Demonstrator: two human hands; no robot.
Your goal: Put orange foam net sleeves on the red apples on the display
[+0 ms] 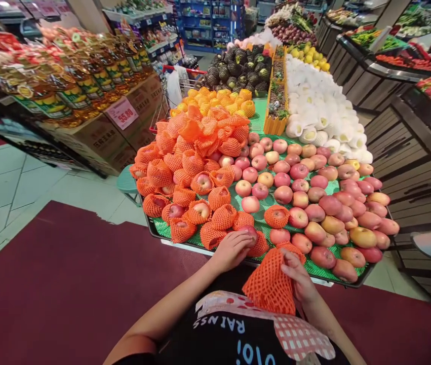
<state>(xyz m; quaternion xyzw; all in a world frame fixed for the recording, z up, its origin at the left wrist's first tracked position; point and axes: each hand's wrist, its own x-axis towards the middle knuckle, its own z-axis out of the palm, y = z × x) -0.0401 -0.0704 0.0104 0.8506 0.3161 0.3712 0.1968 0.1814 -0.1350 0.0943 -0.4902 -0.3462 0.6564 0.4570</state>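
Near the edge of the surface [261,116], the left hand [233,249] closes round an apple [250,231]; the right hand [299,278] pinches orange netting [270,284].

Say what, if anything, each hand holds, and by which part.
Right hand: an orange foam-mesh sleeve, by its right side. Left hand: touching a round red apple; whether gripped cannot be told.

Bottles [88,83] above a price sign [122,112]
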